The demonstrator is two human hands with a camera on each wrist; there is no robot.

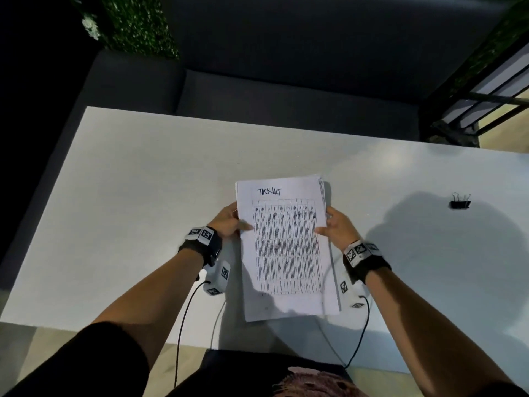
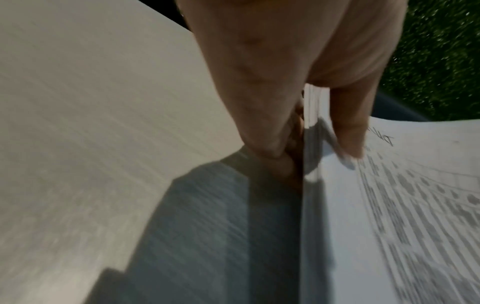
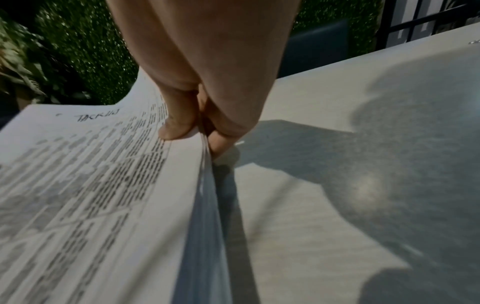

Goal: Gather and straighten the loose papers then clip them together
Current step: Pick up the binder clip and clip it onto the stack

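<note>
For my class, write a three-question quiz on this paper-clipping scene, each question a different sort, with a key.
1. True or false: the binder clip is already fastened on the stack of papers.
2. Which of the hands grips the stack? A) only the left hand B) only the right hand C) both
3. Fill in: the clip lies on the white table to the person's ____.

Key: 1 false; 2 C; 3 right.

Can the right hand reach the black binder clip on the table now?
Probably not yet: the right hand grips the paper stack with the left hand. The binder clip lies apart on the white table, nothing between; it must release first.
</note>
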